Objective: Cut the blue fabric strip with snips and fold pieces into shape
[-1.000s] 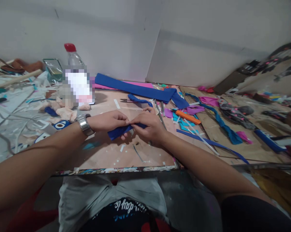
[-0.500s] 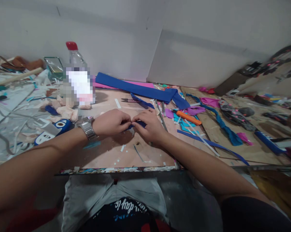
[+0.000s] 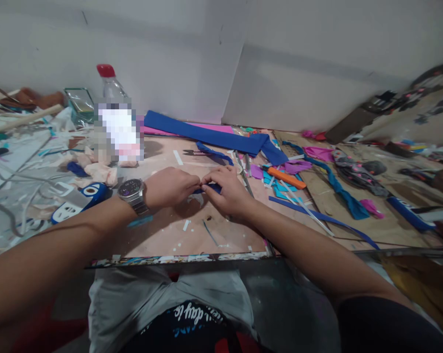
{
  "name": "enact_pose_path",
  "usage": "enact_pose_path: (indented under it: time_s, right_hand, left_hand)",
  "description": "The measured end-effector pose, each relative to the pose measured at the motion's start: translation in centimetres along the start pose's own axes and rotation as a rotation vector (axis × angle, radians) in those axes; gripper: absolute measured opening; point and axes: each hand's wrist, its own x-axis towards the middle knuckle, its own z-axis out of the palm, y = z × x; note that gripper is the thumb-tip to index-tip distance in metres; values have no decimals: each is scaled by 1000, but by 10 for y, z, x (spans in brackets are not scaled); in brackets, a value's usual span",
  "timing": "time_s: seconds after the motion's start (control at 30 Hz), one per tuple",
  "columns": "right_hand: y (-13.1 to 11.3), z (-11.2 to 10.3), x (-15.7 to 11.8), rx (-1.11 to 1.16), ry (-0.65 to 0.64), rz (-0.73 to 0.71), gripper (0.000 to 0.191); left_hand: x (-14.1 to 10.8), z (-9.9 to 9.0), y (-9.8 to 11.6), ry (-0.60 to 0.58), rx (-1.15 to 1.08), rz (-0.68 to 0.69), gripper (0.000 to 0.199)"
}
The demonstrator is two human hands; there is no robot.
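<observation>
Above the middle of the worktable my left hand (image 3: 169, 189) and my right hand (image 3: 226, 190) meet, fingertips almost touching. Both pinch a small strip of dark blue fabric (image 3: 216, 188), mostly covered by my fingers. My left hand is closed at its left end, while my right thumb and fingers press on the right part. Just beyond my right hand lie metal scissors (image 3: 247, 165) and a twisted blue strip (image 3: 216, 153). A long folded blue fabric band (image 3: 206, 135) stretches across behind them.
An orange cutter knife (image 3: 286, 177) lies among scraps on the right, near a narrow blue strip (image 3: 327, 219). To the left are a blue-and-white glue gun (image 3: 77, 203) with a cable and a red-capped bottle (image 3: 113, 86). A wall stands behind the table (image 3: 162, 240).
My left wrist has rolled, so the watch face now shows. Both hands keep their pinch on the blue strip in nearly the same place. The view has shifted slightly.
</observation>
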Motion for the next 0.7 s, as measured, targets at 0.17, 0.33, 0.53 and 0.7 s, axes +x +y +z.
enact_pose_path:
  time_s: [0.17,0.33,0.53,0.7]
  right_hand:
    - [2,0,0,-20,23,-35,7]
    - [1,0,0,-6,14,-15,7]
    - [3,1,0,16,38,-5,7]
    - [2,-3,1,-6,52,-20,9]
  left_hand:
    - [2,4,-2,16,-48,-4,33]
    - [1,3,-6,65,-241,-38,37]
    - [1,0,-7,46,-338,-58,39]
    - [-1,-5,-8,-5,-450,-71,34]
